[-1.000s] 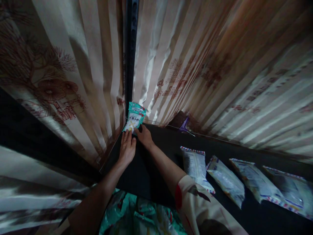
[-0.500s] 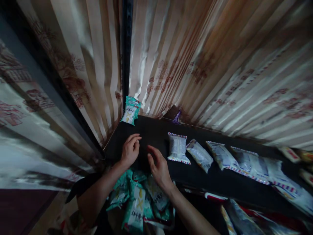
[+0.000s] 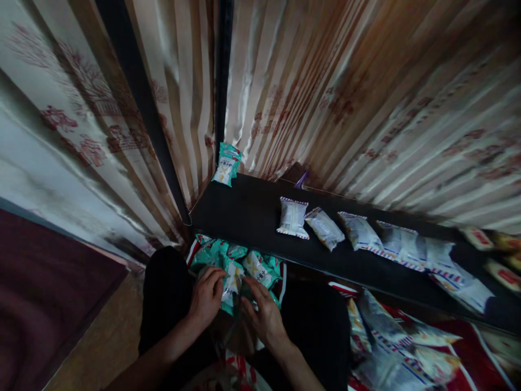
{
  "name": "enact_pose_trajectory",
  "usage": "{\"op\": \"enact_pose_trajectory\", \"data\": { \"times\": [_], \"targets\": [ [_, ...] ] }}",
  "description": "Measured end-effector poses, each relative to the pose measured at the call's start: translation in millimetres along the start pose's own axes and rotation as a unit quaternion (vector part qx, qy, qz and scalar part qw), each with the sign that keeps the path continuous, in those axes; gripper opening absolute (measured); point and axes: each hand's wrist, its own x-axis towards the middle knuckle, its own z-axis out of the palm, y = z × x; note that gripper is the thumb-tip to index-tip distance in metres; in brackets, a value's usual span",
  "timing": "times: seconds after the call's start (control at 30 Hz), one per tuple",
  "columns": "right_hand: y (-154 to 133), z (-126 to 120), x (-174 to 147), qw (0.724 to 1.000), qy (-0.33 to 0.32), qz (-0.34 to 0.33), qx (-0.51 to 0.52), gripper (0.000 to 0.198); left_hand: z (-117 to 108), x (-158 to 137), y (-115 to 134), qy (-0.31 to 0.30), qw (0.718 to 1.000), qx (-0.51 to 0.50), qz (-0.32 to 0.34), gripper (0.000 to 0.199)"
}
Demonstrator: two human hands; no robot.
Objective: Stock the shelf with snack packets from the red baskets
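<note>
My left hand (image 3: pixel 207 297) and right hand (image 3: pixel 264 315) are half-curled either side of a teal packet (image 3: pixel 233 278), can't tell if they're pinching it tbh.

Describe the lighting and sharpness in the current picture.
Head view: dim overall, with bright sheen along the curtain folds; head view: left hand and right hand look slightly soft near dimly lit green packets; head view: small print on the white packets is too blurred to read.
</note>
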Motion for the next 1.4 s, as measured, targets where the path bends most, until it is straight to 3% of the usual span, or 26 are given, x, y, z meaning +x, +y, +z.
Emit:
{"op": "enact_pose_trajectory", "data": {
  "times": [0.17, 0.3, 0.57, 0.77, 0.93, 1.17, 1.27, 1.4],
  "targets": [
    [2, 37, -11, 0.996, -0.083, 0.025, -0.01, 0.062, 11, -39, -8, -0.071, 0.985, 0.121, -0.104, 0.033],
    [4, 47, -12, 0.997, -0.056, 0.052, 0.0, 0.057, 22, -43, -13, -0.133, 0.972, 0.115, -0.159, 0.043],
    [2, 37, -11, 0.999, 0.004, 0.034, 0.02, 0.045, 27, -41, -10, -0.105, 0.982, 0.059, -0.146, 0.04],
    [-9, 7, -12, 0.998, -0.005, 0.035, -0.045, 0.034, 7, -37, 6, -0.126, 0.987, 0.043, -0.088, 0.045],
    [-18, -18, -3, 0.992, 0.038, -0.036, -0.113, 0.043, -14, -20, 19, -0.188, 0.98, 0.064, 0.003, 0.053],
    [-27, -35, 13, 0.986, -0.083, -0.101, -0.099, 0.058, -51, 11, 43, -0.264, 0.933, 0.144, 0.197, 0.054],
    [-31, -38, 17, 0.989, -0.091, -0.093, -0.075, 0.053, -60, 22, 51, -0.264, 0.928, 0.132, 0.229, 0.053],
    [-32, -40, 23, 0.996, -0.053, -0.053, -0.045, 0.048, -62, 35, 55, -0.227, 0.939, 0.097, 0.239, 0.06]
  ]
}}
